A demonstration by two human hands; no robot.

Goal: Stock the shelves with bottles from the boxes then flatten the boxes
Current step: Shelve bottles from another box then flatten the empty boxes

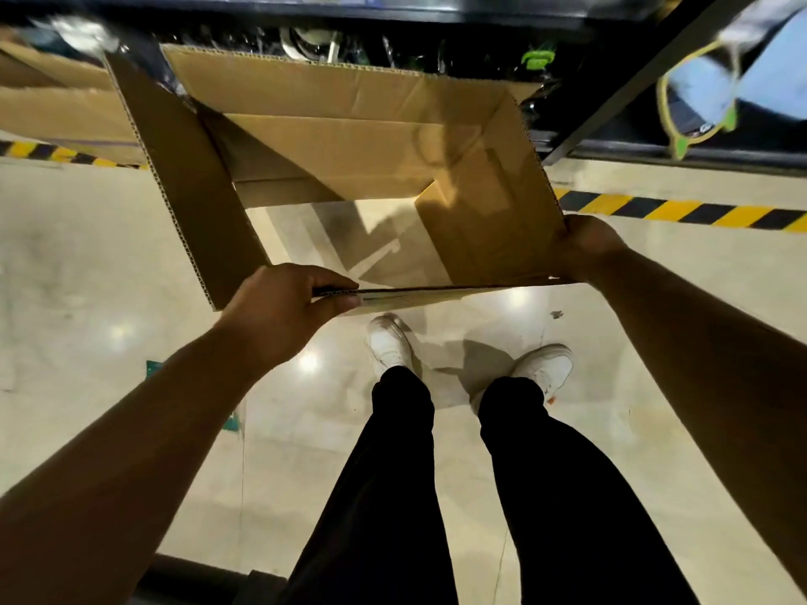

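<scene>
One brown corrugated cardboard box (349,137) is held in the air in front of the person, above the pale glossy floor (87,264) and just before the dark shelf unit (480,24). The box holds nothing, and its bottom is open, so the floor shows through the middle. Two of its flaps stand out, one at the left side and one at the far side.

The left hand (279,307) grips the box's near edge, its fingers curled over the top and the thumb pinching from the side. The right hand (585,246) clasps the near right corner, fingers wrapped round the cardboard.

Below the box stand two white shoes (388,342) under two black trouser legs (393,473). A second piece of brown cardboard (52,107) lies at the far left beside the shelf. Two stretches of yellow-and-black striped tape (681,211) run along the floor, one on each side of the box. Items on the shelf are too blurred to count.
</scene>
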